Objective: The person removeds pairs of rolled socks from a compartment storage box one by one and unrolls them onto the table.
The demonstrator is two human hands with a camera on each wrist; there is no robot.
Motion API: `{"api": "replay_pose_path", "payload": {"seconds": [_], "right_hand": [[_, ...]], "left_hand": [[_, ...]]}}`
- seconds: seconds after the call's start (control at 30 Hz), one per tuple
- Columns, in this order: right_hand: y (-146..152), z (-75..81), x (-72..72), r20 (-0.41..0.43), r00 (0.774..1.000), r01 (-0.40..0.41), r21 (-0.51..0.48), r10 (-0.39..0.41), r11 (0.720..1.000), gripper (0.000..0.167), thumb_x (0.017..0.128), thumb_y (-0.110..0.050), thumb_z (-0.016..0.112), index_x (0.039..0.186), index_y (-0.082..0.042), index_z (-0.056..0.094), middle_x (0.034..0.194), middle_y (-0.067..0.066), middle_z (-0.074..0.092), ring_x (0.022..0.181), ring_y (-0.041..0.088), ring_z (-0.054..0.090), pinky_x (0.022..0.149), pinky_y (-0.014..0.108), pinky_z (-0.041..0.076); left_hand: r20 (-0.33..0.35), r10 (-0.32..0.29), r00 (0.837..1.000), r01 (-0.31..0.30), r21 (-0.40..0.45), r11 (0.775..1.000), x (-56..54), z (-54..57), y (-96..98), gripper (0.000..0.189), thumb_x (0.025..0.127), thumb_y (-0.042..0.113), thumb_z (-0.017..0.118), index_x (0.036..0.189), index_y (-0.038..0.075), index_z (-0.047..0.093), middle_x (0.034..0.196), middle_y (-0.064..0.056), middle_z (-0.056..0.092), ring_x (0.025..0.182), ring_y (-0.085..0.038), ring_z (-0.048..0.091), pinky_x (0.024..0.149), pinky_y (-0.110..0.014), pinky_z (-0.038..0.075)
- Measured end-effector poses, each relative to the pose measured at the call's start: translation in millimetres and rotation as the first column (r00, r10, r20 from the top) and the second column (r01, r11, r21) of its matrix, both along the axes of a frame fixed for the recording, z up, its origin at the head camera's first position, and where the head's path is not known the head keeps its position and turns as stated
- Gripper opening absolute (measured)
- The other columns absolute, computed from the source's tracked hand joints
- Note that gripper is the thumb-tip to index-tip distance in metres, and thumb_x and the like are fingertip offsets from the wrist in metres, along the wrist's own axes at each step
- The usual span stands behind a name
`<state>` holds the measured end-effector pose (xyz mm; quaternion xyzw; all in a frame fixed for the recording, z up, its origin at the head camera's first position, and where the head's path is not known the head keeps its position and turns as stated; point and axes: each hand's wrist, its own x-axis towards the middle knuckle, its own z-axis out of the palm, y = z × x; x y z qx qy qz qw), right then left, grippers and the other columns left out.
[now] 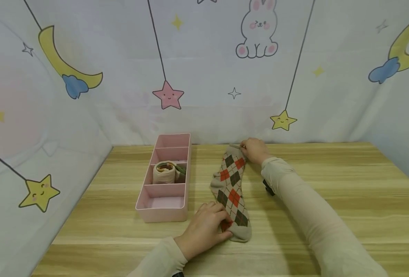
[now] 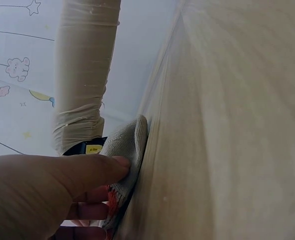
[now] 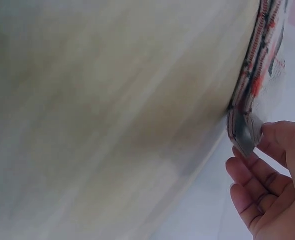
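A beige argyle sock (image 1: 234, 196) with red and dark green diamonds lies lengthwise on the table, its cuff toward the back wall. My right hand (image 1: 256, 151) pinches the cuff between thumb and fingers. The right wrist view shows layered knit edges at the cuff (image 3: 243, 127). Near the toe (image 2: 130, 137), my left hand (image 1: 206, 229) holds the sock's left edge with its thumb and bent fingers. Left of the sock stands a pink divided box (image 1: 186, 215). A rolled cream sock-like bundle (image 1: 163, 177) with a green and orange edge sits in one of its middle compartments.
The wood-grain table (image 1: 346, 200) extends to both sides. A white curtain (image 1: 207, 69) printed with stars, moons and a rabbit hangs along its back edge, close behind the box and the right hand.
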<state>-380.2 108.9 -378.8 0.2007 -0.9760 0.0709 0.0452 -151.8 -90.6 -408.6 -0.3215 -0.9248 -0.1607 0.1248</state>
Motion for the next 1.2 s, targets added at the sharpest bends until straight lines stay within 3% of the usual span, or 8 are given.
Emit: {"api": "replay_pose_path", "payload": {"seconds": [0.27,0.5,0.8,1.2], "right_hand": [[7.5,9.8,2.1,-0.049,0.999,-0.015,-0.025,0.014,1.000,0.029,0.097,-0.019,0.054,0.118,-0.002,0.065,0.110,0.017,0.066,0.103,0.032,0.061,0.090,0.046,0.050],[5.5,17.5,5.1,-0.025,0.999,-0.046,-0.063,0.045,0.997,0.028,0.097,-0.017,0.053,0.115,0.000,0.065,0.110,0.018,0.066,0.103,0.033,0.061,0.092,0.045,0.049],[-3.4,9.8,5.8,0.051,0.995,-0.082,-0.017,0.082,0.997,0.027,0.096,-0.021,0.057,0.110,-0.001,0.067,0.103,0.014,0.070,0.096,0.029,0.065,0.087,0.041,0.052],[-9.6,5.9,3.8,0.026,0.997,-0.071,0.030,0.070,0.997,0.023,0.096,-0.020,0.058,0.109,-0.004,0.068,0.102,0.013,0.070,0.094,0.027,0.065,0.084,0.040,0.052]], "left_hand": [[0.014,-0.003,1.000,0.003,-0.006,1.000,0.7,1.1,0.1,0.025,0.074,0.035,0.081,0.088,0.019,0.068,0.088,0.009,0.060,0.084,-0.007,0.051,0.078,-0.025,0.043],[0.002,-0.011,1.000,0.011,0.005,1.000,-0.1,2.5,-2.6,0.030,0.071,0.035,0.082,0.089,0.019,0.064,0.086,0.008,0.057,0.086,-0.008,0.052,0.080,-0.027,0.043],[-0.003,-0.027,1.000,0.027,0.018,0.999,-0.2,-1.4,-2.8,0.024,0.072,0.032,0.082,0.080,0.020,0.063,0.079,0.010,0.050,0.080,-0.006,0.048,0.074,-0.022,0.039],[-0.021,-0.064,0.998,0.064,0.014,0.998,-1.7,0.3,-4.3,0.011,0.080,0.027,0.076,0.083,0.020,0.068,0.082,0.010,0.061,0.082,-0.008,0.057,0.077,-0.024,0.044]]}}
